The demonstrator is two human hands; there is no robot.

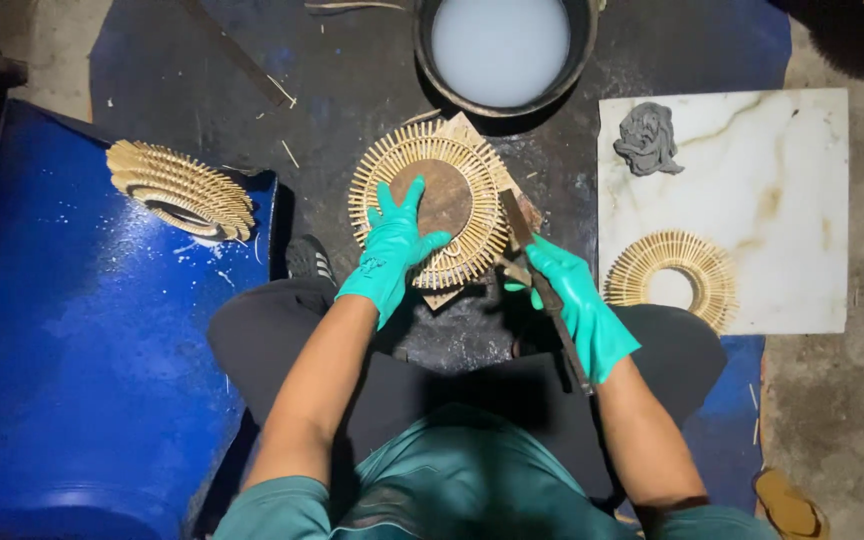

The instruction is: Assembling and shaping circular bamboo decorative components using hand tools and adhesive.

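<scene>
Pressing down with fingers spread flat, the left hand in a teal glove rests on the lower left part of a round wicker ring, its fingertips reaching onto the brown disc at the ring's middle. The ring lies on a small board on the dark mat, straight ahead of the person's knees. The right hand, gloved the same, is wrapped closed around a long dark blade whose tip meets the right edge of the ring. A bucket of pale liquid stands just beyond the ring. To the right, a white marble slab carries a lump of grey clay and a second wicker ring. A stack of similar rings sits on the blue sheet at the left.
</scene>
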